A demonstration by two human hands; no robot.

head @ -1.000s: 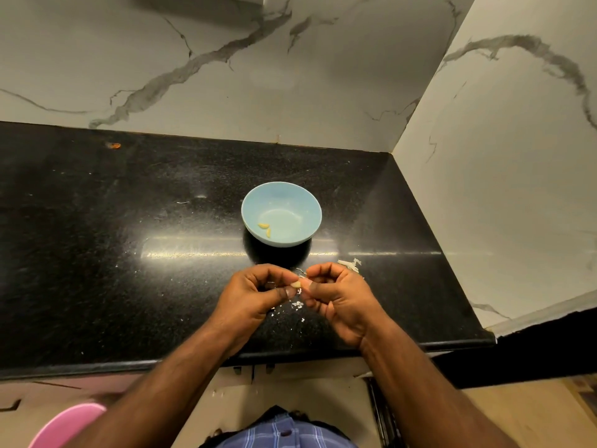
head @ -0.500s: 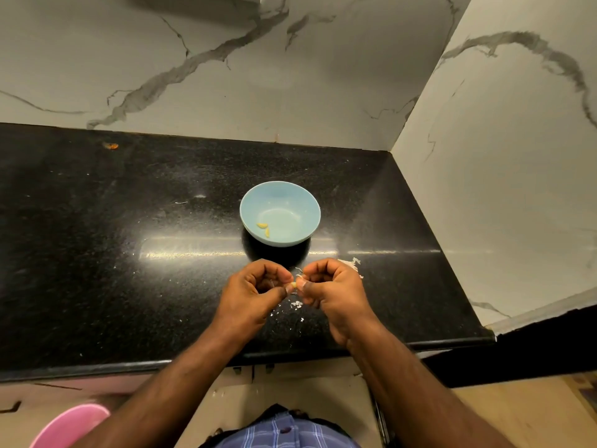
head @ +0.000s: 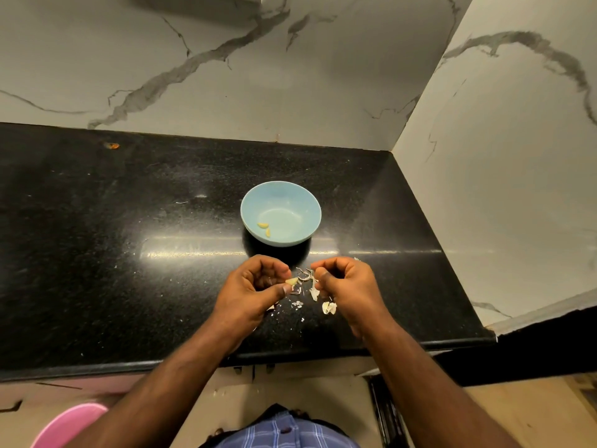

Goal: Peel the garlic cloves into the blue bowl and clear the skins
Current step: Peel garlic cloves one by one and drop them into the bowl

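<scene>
**Clove bared, hands drawn apart over the skins**

We cannot make out what the right hand point(head: 347, 286) grips: its fingers are curled tight, a shred of skin point(head: 314, 292) hangs from its fingertips, and its palm is turned from us. Our left hand point(head: 252, 291) pinches a pale garlic clove point(head: 292, 281) between thumb and forefinger; its other fingers curl inward. A pink tub point(head: 66, 426) is cut off at the lower left edge.

The black speckled counter point(head: 129, 253) runs into a corner of grey-veined marble walls point(head: 290, 76). The blue bowl point(head: 281, 213) stands just beyond our hands, two peeled cloves point(head: 265, 228) inside. Loose skins point(head: 329, 307) lie scattered between and beneath our hands.

Half a second ago our fingertips met on the clove; now they have parted
</scene>
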